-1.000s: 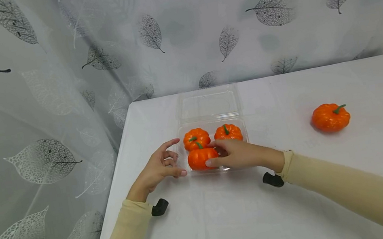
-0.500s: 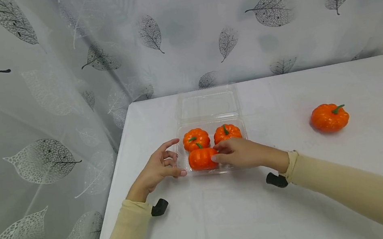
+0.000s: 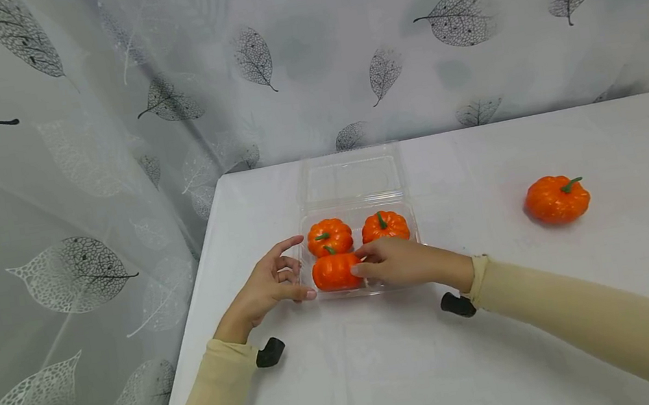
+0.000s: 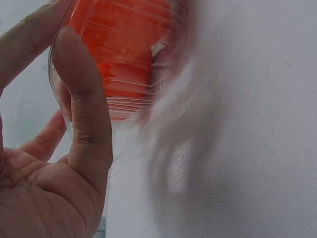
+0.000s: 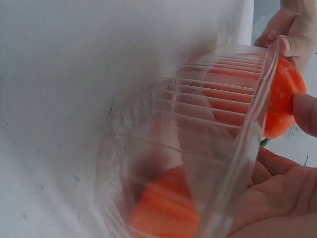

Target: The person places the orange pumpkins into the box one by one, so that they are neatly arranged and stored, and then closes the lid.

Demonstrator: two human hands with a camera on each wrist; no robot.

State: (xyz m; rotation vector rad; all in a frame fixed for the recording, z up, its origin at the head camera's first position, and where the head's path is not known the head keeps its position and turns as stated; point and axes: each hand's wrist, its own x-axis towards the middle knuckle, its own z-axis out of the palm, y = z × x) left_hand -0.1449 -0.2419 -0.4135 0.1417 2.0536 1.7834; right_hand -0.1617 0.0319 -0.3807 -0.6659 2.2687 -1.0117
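In the head view a clear plastic clamshell box [image 3: 307, 270] lies with its lid [image 3: 351, 178] folded back. My left hand [image 3: 267, 283] holds the box at its left side, thumb at the near corner; the left wrist view shows the thumb [image 4: 81, 94] against the clear wall. My right hand [image 3: 398, 263] grips a small orange pumpkin [image 3: 333, 273] at its right side, in the front left of the box. Two more pumpkins sit behind it: a left one [image 3: 329, 235] and a right one [image 3: 383, 224], partly covered by my right hand.
Another orange pumpkin [image 3: 557, 199] with a green stem rests alone on the white-covered table [image 3: 484, 360], to the right. A leaf-print curtain [image 3: 304, 60] hangs behind and along the left edge.
My right hand and the front pumpkin shift slightly right, then back left, so the pumpkin now sits nearer the box's left wall. My left hand stays put.
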